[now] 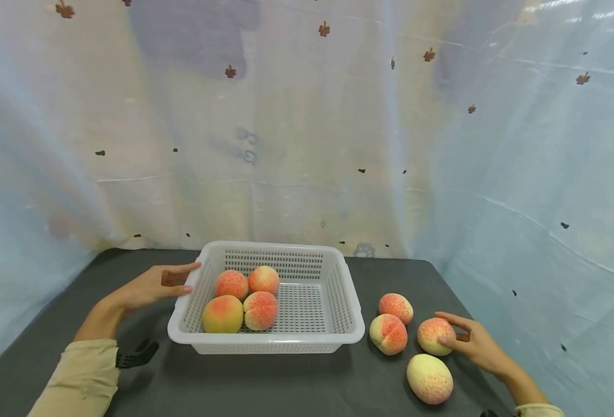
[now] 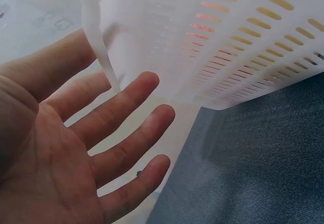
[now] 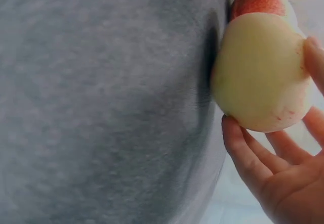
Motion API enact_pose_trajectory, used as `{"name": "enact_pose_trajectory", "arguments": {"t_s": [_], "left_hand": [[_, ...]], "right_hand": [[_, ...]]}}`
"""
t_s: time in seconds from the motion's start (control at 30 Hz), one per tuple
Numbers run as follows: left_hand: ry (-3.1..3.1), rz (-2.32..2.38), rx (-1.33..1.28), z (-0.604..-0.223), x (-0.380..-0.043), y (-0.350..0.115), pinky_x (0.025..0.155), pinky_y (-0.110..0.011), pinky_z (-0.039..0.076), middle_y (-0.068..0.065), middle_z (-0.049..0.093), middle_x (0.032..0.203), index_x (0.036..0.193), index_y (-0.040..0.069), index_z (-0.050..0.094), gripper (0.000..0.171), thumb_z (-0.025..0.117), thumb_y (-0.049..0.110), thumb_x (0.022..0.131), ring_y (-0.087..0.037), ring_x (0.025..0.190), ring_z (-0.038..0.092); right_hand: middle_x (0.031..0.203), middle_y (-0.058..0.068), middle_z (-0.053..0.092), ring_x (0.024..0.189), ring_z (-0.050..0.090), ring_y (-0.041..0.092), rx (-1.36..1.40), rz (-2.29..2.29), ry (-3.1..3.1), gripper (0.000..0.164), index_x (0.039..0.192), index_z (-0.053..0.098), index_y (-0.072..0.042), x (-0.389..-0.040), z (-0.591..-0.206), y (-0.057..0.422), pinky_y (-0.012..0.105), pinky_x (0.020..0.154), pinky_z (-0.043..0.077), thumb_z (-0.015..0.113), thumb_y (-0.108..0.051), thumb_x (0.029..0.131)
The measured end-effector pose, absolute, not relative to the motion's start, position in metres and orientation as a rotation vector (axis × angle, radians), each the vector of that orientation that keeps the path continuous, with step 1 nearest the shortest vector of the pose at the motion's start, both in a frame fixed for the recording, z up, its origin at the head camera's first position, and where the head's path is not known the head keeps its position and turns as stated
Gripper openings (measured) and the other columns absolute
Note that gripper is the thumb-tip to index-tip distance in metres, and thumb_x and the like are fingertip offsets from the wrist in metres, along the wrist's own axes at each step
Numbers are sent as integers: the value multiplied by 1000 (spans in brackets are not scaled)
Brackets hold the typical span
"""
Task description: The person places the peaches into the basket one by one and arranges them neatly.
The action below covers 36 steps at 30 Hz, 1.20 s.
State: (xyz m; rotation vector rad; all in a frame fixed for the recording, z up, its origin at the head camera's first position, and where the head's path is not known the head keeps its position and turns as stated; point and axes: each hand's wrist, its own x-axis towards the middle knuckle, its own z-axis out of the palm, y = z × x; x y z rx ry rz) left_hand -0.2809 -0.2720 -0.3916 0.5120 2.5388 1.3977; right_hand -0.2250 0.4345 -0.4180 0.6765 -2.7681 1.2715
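Observation:
A white plastic basket [image 1: 307,337] with slotted walls stands on the dark table, with several red and yellow peaches [image 1: 260,310] in its left half. My left hand [image 1: 153,286] touches its left rim with thumb and forefinger; in the left wrist view the other fingers [image 2: 136,138] are spread loosely beside the slotted wall [image 2: 243,37]. At the right, my right hand [image 1: 475,346] holds a red-and-yellow peach [image 1: 431,336] between thumb and fingers. The right wrist view shows the paler side of this peach [image 3: 260,72], low at the table surface.
Beside the held peach lie a yellow peach [image 1: 429,379], a split-coloured peach [image 1: 388,335] and a redder peach [image 1: 396,307]. A pale printed curtain [image 1: 296,145] hangs behind the dark table [image 1: 265,382] and along its sides.

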Motion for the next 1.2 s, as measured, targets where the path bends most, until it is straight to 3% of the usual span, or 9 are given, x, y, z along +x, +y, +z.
{"name": "enact_pose_trajectory", "arguments": {"t_s": [0.13, 0.2, 0.27, 0.37, 0.43, 0.6, 0.87, 0.93, 1.2], "left_hand": [[2537, 1405, 526, -391, -280, -271, 103, -61, 50, -27, 44, 154, 159, 12, 32, 74, 68, 31, 98, -46, 137, 50], [2535, 1407, 525, -391, -279, -271, 103, -62, 49, -28, 44, 154, 159, 11, 31, 74, 67, 31, 98, -47, 136, 51], [2535, 1408, 516, -391, -279, -270, 103, -63, 49, -28, 45, 154, 159, 11, 32, 74, 68, 32, 98, -46, 136, 51], [2536, 1411, 506, -392, -279, -271, 103, -63, 48, -28, 45, 154, 159, 11, 32, 74, 68, 32, 97, -46, 136, 52], [2539, 1408, 499, -392, -279, -271, 103, -64, 48, -27, 45, 154, 159, 11, 32, 75, 68, 32, 97, -46, 135, 53], [2534, 1413, 495, -392, -278, -272, 103, -63, 48, -27, 45, 154, 159, 11, 31, 75, 68, 32, 97, -44, 134, 54], [2527, 1405, 515, -392, -282, -268, 103, -61, 50, -28, 44, 155, 159, 11, 31, 75, 68, 33, 98, -45, 136, 52], [2522, 1409, 510, -392, -283, -268, 104, -61, 49, -27, 44, 155, 159, 12, 31, 75, 68, 33, 97, -45, 136, 52], [2545, 1376, 505, -392, -285, -272, 102, -63, 49, -27, 45, 154, 160, 14, 31, 75, 68, 33, 97, -45, 135, 53]], "right_hand": [[145, 30, 52, 103, 65, -10, 624, 1329, -2891, 56, 147, 40, 14, -227, -412, 435, 27, 79, 59, 60, -13, 102], [143, 43, 45, 100, 67, -7, 617, 1361, -2910, 57, 146, 39, 15, -228, -410, 435, 29, 78, 60, 60, -13, 102], [141, 39, 49, 100, 69, -4, 603, 1391, -2898, 56, 146, 39, 16, -228, -408, 435, 31, 77, 60, 61, -12, 102], [138, 17, 59, 98, 70, -2, 566, 1401, -2865, 55, 144, 42, 15, -227, -404, 434, 32, 75, 61, 63, -11, 100], [138, 13, 58, 97, 70, -1, 535, 1383, -2842, 54, 143, 44, 13, -226, -401, 432, 32, 74, 60, 64, -11, 99], [140, 36, 51, 98, 62, -11, 495, 1249, -2792, 53, 142, 47, 9, -225, -390, 426, 29, 75, 59, 67, -11, 97], [136, 34, 55, 106, 57, -15, 570, 1148, -2687, 52, 142, 48, 4, -221, -369, 405, 24, 78, 58, 69, -8, 95], [136, 29, 55, 107, 58, -14, 586, 1162, -2669, 53, 142, 49, 2, -220, -363, 397, 24, 79, 59, 69, -8, 95], [133, -13, 56, 113, 60, -11, 802, 1249, -2576, 51, 143, 46, 5, -226, -344, 362, 25, 79, 60, 65, -1, 97]]}}
